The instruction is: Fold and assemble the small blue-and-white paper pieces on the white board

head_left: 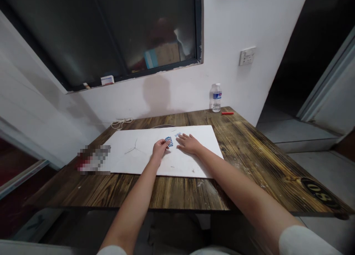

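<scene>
My left hand [160, 148] pinches a small blue-and-white flat piece [169, 141] between thumb and fingers, just above a white board [149, 162]. The piece looks like a paper cut-out or sticker, too small to read. My right hand [188, 143] lies palm down on the board with its fingers stretched out. At its fingertips is a second blue-and-white piece [178, 134], partly covered by the hand. To the left, thin dark lines [135, 148] mark the board's surface.
The board lies on a dark-grained wooden table [188, 196]. Toward the wall stand a water bottle [216, 98] and a red pen-like stick [227, 113]. A coiled white cord [121, 122] rests at the back left. A pixelated patch [94, 159] covers something at the board's left end.
</scene>
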The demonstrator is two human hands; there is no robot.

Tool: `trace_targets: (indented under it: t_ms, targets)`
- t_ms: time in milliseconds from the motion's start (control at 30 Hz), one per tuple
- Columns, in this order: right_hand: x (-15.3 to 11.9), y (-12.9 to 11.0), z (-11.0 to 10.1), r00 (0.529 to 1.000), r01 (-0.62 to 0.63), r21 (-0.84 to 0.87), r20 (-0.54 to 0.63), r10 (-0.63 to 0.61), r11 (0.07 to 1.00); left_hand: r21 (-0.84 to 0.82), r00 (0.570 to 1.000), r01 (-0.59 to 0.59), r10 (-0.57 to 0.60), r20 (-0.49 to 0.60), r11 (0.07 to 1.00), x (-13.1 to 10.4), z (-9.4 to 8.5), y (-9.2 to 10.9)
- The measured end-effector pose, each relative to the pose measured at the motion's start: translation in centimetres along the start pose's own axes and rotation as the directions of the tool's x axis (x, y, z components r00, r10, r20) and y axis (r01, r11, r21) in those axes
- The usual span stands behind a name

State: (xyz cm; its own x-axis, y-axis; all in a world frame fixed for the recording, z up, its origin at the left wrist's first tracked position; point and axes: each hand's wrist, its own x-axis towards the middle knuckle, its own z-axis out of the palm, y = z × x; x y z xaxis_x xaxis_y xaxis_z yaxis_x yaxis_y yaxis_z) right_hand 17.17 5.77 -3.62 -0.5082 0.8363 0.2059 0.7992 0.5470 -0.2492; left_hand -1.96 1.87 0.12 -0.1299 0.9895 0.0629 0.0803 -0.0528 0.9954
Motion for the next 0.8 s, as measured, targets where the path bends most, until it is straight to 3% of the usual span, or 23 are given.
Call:
trace_targets:
  t_ms: [800]
  targets:
    - [-0.1, -0.28, -0.33, 0.997, 0.03, -0.062, -0.075, -0.035, 0.998, 0.006, 1.0, -0.01, 0.01, 0.011, 1.0, 0.35, -0.19, -0.45]
